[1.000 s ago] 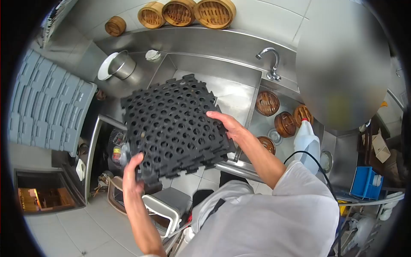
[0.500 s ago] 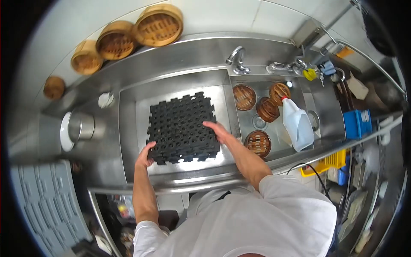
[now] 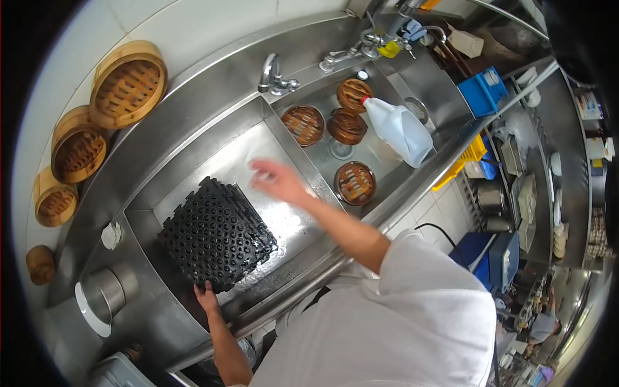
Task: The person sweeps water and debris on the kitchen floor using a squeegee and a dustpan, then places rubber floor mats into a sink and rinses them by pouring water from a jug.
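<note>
A stack of black perforated rubber mats [image 3: 216, 235] with interlocking edges lies in the left basin of the steel sink [image 3: 274, 138]. At the stack's near corner my left hand [image 3: 206, 298] grips the edge, its fingertips over the rim and the rest of the fingers partly hidden. My right hand [image 3: 280, 180] is in the air above the basin, to the right of the mats and apart from them. It is blurred, but its fingers look stretched out with nothing in them.
Several bamboo steamers [image 3: 348, 126] and a white jug [image 3: 400, 132] with a red cap are in the right basin. Behind it stands a faucet [image 3: 274, 77]. More steamers [image 3: 129, 84] lean along the wall. A metal pot [image 3: 106, 293] stands at left.
My right hand has let go of the mats and lifted away. The stack has shifted and turned in the basin, with my left hand still at it. The camera view has rotated.
</note>
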### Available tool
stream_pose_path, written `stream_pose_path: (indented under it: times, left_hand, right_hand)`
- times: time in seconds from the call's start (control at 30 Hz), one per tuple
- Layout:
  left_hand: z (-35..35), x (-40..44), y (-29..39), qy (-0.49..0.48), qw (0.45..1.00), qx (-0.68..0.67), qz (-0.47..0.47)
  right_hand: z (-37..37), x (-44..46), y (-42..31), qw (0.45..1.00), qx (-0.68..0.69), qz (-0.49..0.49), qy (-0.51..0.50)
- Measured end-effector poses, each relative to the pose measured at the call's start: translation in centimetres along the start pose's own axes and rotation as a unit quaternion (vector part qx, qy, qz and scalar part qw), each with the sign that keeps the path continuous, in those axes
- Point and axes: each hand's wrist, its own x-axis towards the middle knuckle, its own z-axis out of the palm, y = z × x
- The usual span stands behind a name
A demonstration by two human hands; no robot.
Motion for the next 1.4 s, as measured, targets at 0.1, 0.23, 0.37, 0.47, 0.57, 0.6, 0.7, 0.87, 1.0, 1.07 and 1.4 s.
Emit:
stream_pose_path:
  times: [0.1,0.23,0.37,0.47,0.57,0.6,0.7,0.87,1.0,1.07,1.4]
  left_hand:
    - [-0.5,2.0,-1.0,0.075,0.960,0.270,-0.001]
    - [2.0,0.8,1.8,0.145,0.941,0.307,-0.011]
    - [3.8,0.3,1.3,0.173,0.949,0.252,-0.072]
    - [5.7,0.1,-0.2,0.190,0.970,0.085,-0.124]
    - [9.9,-2.6,2.6,0.183,0.974,0.068,-0.115]
    - [11.4,-3.4,2.9,0.195,0.970,0.042,-0.136]
    - [13.9,-1.5,0.1,0.202,0.957,0.037,-0.206]
    - [18.6,-4.5,1.2,0.187,0.956,-0.163,-0.160]
    - [19.9,-6.6,3.6,0.251,0.958,-0.051,-0.132]
    - [19.7,-5.7,2.9,0.225,0.952,-0.040,-0.204]
    - [19.9,-8.8,10.3,0.280,0.935,0.214,-0.024]
  right_hand:
    - [-13.4,2.4,0.0,0.980,-0.078,0.065,0.170]
    - [-24.6,5.9,11.7,0.877,-0.309,0.191,0.315]
    - [-24.8,5.2,15.3,0.944,-0.266,0.139,0.138]
    - [-24.7,2.9,14.9,0.874,-0.402,0.147,-0.228]
    - [-28.1,3.1,10.9,0.925,-0.360,-0.110,0.050]
    - [-30.8,4.4,9.4,0.895,-0.428,-0.110,0.056]
    - [-38.8,6.1,8.2,0.807,-0.583,-0.041,0.089]
    - [-43.8,11.2,11.8,0.897,-0.433,0.013,-0.092]
    - [-38.3,8.5,-2.4,0.928,-0.315,-0.162,0.116]
    - [-35.0,8.1,-4.9,0.928,-0.166,-0.148,0.298]
    - [-24.6,3.8,11.1,0.873,-0.293,0.033,0.388]
